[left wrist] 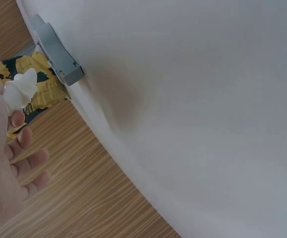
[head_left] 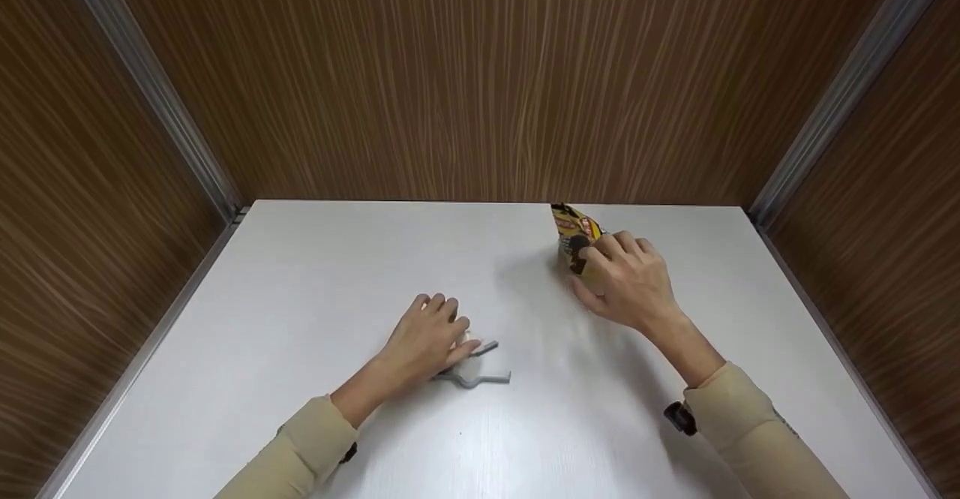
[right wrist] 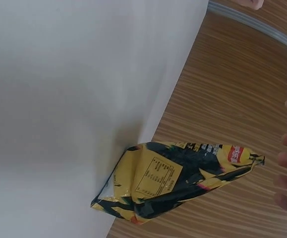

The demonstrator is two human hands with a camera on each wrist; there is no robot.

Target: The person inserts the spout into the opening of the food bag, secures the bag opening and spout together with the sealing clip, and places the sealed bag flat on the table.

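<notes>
The left hand (head_left: 427,338) lay on the white table (head_left: 315,289), its fingers curled over a small white object (head_left: 469,368) with grey prongs sticking out toward the right; the left wrist view showed a white piece pinched at the fingertips (left wrist: 18,119), though what it was could not be told. The right hand (head_left: 626,281) rested farther back on the table, well apart from the left, fingers bent around a yellow and black snack bag (head_left: 574,232) standing near the far edge. In the right wrist view the bag (right wrist: 173,181) showed a pale printed panel and a small red label, both too small to read. Wood-grain walls (head_left: 480,71) enclosed the table.
</notes>
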